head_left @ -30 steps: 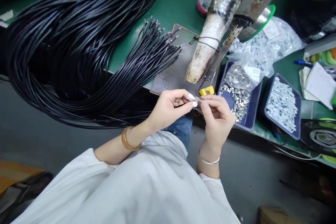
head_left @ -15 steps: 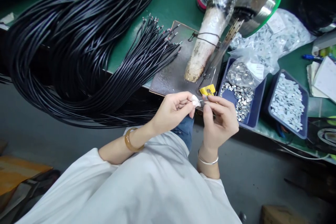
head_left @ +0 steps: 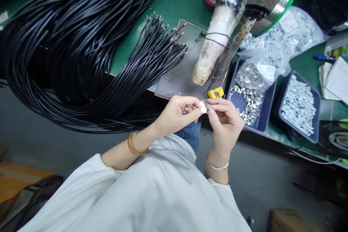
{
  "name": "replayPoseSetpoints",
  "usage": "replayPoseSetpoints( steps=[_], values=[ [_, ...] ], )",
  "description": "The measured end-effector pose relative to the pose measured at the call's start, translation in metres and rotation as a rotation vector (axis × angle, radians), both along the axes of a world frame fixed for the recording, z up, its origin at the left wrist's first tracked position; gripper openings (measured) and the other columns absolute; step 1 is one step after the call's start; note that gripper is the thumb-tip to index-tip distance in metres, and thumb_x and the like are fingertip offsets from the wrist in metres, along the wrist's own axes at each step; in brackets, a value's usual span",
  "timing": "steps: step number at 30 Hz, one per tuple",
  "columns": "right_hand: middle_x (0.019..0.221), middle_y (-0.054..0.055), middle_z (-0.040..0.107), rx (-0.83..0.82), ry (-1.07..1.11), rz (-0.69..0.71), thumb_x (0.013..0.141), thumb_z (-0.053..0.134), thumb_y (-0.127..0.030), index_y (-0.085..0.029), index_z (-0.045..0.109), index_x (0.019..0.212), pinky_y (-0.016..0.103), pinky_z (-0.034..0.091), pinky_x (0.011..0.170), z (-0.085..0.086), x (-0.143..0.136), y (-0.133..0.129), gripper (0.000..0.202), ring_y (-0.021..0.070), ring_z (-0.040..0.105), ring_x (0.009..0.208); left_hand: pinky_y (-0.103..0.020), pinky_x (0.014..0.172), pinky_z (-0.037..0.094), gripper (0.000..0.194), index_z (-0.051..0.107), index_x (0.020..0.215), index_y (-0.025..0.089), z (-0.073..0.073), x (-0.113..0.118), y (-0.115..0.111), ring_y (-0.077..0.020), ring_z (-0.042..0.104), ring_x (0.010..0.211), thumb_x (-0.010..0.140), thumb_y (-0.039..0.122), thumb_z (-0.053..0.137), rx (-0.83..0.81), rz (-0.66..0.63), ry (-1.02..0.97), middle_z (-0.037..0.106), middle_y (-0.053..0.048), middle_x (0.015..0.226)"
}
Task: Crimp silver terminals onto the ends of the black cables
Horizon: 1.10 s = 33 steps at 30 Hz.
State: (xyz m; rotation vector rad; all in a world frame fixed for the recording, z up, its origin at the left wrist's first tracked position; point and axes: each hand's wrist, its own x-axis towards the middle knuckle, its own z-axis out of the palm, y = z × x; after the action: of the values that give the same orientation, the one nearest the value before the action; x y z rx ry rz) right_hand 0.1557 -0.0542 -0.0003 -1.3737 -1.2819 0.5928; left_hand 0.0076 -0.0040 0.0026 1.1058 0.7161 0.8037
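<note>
My left hand (head_left: 182, 113) is closed in a pinch, with white material (head_left: 202, 107) at the thumb and index fingertips. Whether that is a finger wrap or a held piece, I cannot tell. Facing it, almost touching, my right hand (head_left: 225, 119) pinches a thin silvery wire (head_left: 208, 108) whose ends are hidden by the fingers. Both hands are in front of the bench edge. Just beyond the right fingertips sits a small yellow piece (head_left: 215, 93), below a metal-tipped rod assembly.
Black cables (head_left: 122, 69) with stripped ends lie across the left and over a dark board (head_left: 174, 79). A wrapped white rod (head_left: 209, 50) leans above. One blue tray (head_left: 268, 110) holds metal clips; another blue tray (head_left: 315, 130) holds pale pieces. Behind stands a green-rimmed spool (head_left: 290, 1).
My right hand has moved slightly left, and its fingertips have closed in on the left ones. The left hand keeps its pinch almost in place. The view has shifted a little.
</note>
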Motion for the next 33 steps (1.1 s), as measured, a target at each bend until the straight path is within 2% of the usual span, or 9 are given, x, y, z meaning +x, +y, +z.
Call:
replayPoseSetpoints(
  steps=[3,6,8,11,14,16,23,29,33],
  values=[
    [0.1,0.003,0.073,-0.015,0.04,-0.01,0.086,0.071,-0.024,-0.024,0.072,0.085,0.035,0.063,0.08,-0.004,0.002,0.001,0.001,0.0171,0.072,0.091,-0.019,0.053,0.041,0.006,0.068,0.083,0.013,-0.003,0.0,-0.003,-0.0071,0.049,0.056,0.082,0.019,0.07,0.207,0.102,0.091,0.065,-0.001,0.069],
    [0.097,0.003,0.073,-0.037,0.2,0.079,0.085,0.07,-0.027,-0.023,0.069,0.08,0.034,0.062,0.079,-0.009,0.004,0.003,0.006,0.0171,0.073,0.087,-0.021,0.058,0.044,0.006,0.073,0.085,0.015,-0.005,-0.001,-0.006,-0.008,0.052,0.058,0.084,0.021,0.071,0.416,0.19,0.117,0.072,-0.004,0.079],
    [0.097,0.003,0.074,-0.045,0.226,0.102,0.085,0.07,-0.028,-0.023,0.069,0.08,0.033,0.062,0.078,-0.01,0.003,0.003,0.007,0.0173,0.073,0.088,-0.021,0.06,0.047,0.01,0.072,0.082,0.015,-0.005,0.0,-0.006,-0.0089,0.056,0.059,0.087,0.024,0.07,0.359,0.177,0.068,0.071,-0.004,0.074],
    [0.101,0.004,0.073,-0.001,0.051,-0.041,0.088,0.069,-0.026,-0.024,0.07,0.086,0.038,0.063,0.084,-0.005,-0.002,0.001,0.003,0.0191,0.073,0.094,-0.02,0.056,0.046,0.021,0.066,0.075,0.014,-0.003,-0.001,-0.003,-0.0089,0.056,0.055,0.089,0.029,0.069,0.106,0.105,-0.045,0.063,-0.001,0.06],
    [0.103,0.004,0.072,0.125,-0.122,-0.195,0.093,0.062,-0.024,-0.025,0.07,0.093,0.045,0.063,0.087,0.003,-0.007,-0.001,0.008,0.0209,0.073,0.097,-0.019,0.048,0.038,0.023,0.064,0.074,0.014,0.0,-0.001,0.001,-0.0064,0.046,0.047,0.086,0.033,0.071,-0.072,0.057,-0.101,0.055,0.003,0.054],
    [0.102,0.004,0.073,0.197,-0.161,-0.201,0.097,0.055,-0.022,-0.027,0.068,0.099,0.046,0.064,0.085,0.006,-0.008,-0.001,0.013,0.0213,0.073,0.097,-0.019,0.046,0.032,0.021,0.065,0.076,0.013,0.002,-0.001,0.003,-0.005,0.039,0.046,0.082,0.031,0.074,-0.14,0.06,-0.099,0.049,0.005,0.052],
    [0.094,0.001,0.076,0.352,-0.4,-0.133,0.088,0.068,-0.014,-0.028,0.067,0.098,0.037,0.063,0.074,0.004,-0.008,-0.002,0.017,0.0186,0.074,0.086,-0.018,0.047,0.021,0.021,0.062,0.068,0.013,0.003,0.002,0.006,-0.0029,0.027,0.048,0.07,0.022,0.081,-0.155,0.04,-0.096,0.04,0.008,0.05],
    [0.086,0.001,0.074,0.245,-0.158,-0.153,0.093,0.061,-0.02,-0.025,0.062,0.092,0.037,0.065,0.071,0.002,-0.007,0.003,0.005,0.0184,0.074,0.083,-0.02,0.049,0.026,0.014,0.07,0.073,0.013,0.001,0.002,0.007,-0.0051,0.034,0.051,0.075,0.026,0.076,-0.159,0.089,-0.076,0.048,0.005,0.055],
    [0.092,0.002,0.075,0.229,-0.199,-0.134,0.09,0.065,-0.019,-0.025,0.061,0.093,0.038,0.065,0.075,-0.003,-0.004,0.003,0.008,0.019,0.075,0.087,-0.02,0.051,0.033,0.015,0.073,0.072,0.014,0.0,0.002,0.01,-0.0054,0.041,0.053,0.073,0.028,0.078,-0.177,0.106,-0.141,0.055,0.003,0.059]
  ],
)
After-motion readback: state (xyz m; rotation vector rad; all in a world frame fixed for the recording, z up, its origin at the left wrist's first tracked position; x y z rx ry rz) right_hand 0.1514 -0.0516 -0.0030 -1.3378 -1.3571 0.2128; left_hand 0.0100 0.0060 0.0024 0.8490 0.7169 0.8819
